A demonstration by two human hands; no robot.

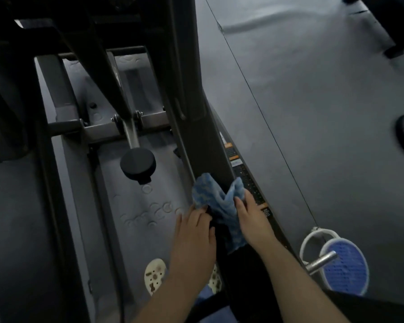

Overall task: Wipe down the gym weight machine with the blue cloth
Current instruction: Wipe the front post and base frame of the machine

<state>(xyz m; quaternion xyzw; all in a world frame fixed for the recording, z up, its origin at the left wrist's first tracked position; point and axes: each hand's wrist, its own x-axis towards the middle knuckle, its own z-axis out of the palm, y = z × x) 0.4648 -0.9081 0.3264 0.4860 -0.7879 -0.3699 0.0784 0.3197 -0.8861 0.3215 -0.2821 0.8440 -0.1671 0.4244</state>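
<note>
Grey rubber floor (313, 113), blue-and-white round brush (345, 266), cream perforated shoes (155, 275)

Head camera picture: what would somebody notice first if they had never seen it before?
The bright patterned blue cloth stands out most, draped around a dark upright post of the gym weight machine in the middle, with the left hand and right hand gripping it from either side. At lower right, a round blue and white disc lies on the grey floor behind a short metal peg.
</note>
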